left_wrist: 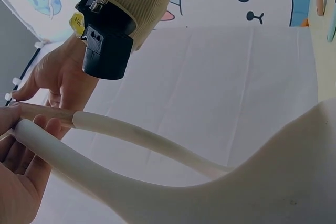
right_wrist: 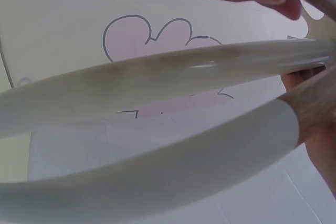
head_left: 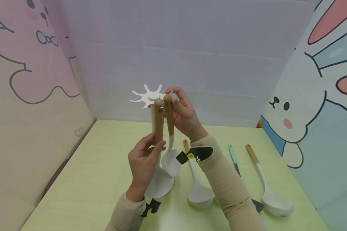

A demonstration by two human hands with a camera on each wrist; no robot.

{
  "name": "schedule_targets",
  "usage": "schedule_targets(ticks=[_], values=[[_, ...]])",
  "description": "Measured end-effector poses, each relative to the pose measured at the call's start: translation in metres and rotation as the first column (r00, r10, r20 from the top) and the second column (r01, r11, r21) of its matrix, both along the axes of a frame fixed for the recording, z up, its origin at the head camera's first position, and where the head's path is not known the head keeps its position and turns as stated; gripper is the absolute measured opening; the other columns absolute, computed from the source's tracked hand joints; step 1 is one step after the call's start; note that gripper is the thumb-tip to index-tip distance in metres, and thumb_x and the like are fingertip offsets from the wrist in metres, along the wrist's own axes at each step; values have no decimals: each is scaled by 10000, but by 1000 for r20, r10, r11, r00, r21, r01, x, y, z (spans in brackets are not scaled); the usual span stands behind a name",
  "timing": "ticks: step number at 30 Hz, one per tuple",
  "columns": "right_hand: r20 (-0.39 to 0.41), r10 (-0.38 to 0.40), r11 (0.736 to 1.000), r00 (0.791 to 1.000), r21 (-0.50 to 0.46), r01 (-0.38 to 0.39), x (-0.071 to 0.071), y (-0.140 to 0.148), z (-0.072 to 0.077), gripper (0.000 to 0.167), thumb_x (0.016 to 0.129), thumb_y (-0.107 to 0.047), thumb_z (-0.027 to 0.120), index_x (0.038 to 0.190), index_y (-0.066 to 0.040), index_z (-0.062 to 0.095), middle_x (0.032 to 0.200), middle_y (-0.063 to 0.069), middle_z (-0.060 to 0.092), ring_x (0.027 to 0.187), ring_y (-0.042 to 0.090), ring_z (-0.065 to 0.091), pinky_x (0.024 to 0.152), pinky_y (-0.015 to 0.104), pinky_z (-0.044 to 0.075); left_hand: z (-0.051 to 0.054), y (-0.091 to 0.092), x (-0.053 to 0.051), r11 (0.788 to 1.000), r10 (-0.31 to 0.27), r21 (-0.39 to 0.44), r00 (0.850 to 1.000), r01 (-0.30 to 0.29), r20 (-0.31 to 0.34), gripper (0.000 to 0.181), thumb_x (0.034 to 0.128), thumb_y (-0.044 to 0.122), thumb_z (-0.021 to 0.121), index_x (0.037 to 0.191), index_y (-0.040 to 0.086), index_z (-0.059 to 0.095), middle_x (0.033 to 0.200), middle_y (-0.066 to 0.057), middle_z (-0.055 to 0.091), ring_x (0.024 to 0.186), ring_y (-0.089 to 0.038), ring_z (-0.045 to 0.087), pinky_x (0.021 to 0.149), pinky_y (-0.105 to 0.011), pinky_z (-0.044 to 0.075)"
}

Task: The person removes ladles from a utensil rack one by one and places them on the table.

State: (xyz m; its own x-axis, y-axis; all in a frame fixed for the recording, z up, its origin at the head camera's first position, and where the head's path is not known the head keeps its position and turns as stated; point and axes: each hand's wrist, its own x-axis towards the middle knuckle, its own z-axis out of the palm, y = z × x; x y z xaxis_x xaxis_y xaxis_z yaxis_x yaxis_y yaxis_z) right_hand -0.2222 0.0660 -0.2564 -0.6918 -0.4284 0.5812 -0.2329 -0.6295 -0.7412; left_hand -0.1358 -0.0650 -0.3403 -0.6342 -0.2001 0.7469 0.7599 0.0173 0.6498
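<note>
Beside rack point(head_left: 154, 95), right sleeve point(head_left: 228, 184) crosses turquoise-handled tool point(head_left: 232, 155), perhaps spatula.

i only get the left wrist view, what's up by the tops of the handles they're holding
Observer: A white pronged rack.
Operator: ok, what's on the low end of the utensil in the right hand
Observer: A rounded white head, seen in the head view.
Operator: and the teal handle at my right edge, what's it joined to
Observer: A dark neck, which runs in behind the right sleeve.
</note>
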Motion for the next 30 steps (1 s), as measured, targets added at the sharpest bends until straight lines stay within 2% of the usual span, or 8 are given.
schedule_targets(ticks=[5,11,18,25,30], values=[[2,-6,1000,1000,-13,6,1,-1,0,436,840,-446,729,1115,-201,495,987,4,625,944,150,632,802,301,478,2,-1,1,1000,5,-21,1000,-5,2,346,806,-136,734,1142,-135,652,953,-261,693,722,-315,702,660,-278,597],[-4,-24,999,1000,-26,24,2,-2,-1,429,844,-454,725,1109,-200,503,985,-12,639,946,142,616,828,290,473,5,-2,2,1000,-1,-27,1000,1,-16,358,794,-169,723,1144,-133,656,958,-275,690,728,-256,714,665,-277,597],[-11,-25,999,1000,-41,25,1,-5,-2,418,850,-449,724,1110,-196,515,972,-19,648,927,128,612,817,277,475,8,-2,6,998,17,-55,999,-18,-27,363,789,-158,734,1142,-127,659,945,-241,698,710,-283,710,683,-262,594],[-15,-36,999,999,-33,35,2,-6,-2,423,846,-462,721,1116,-209,516,968,-19,637,944,134,611,813,282,471,12,-3,9,997,18,-74,999,-21,-35,362,794,-144,738,1147,-116,663,947,-227,702,739,-189,718,686,-252,591],[-7,-37,999,999,-33,37,3,-5,-2,426,844,-461,721,1116,-207,514,975,-14,636,946,138,616,808,277,479,14,-5,10,997,4,-79,999,-8,-49,354,804,-137,734,1150,-113,663,956,-230,702,735,-217,719,687,-258,593]])
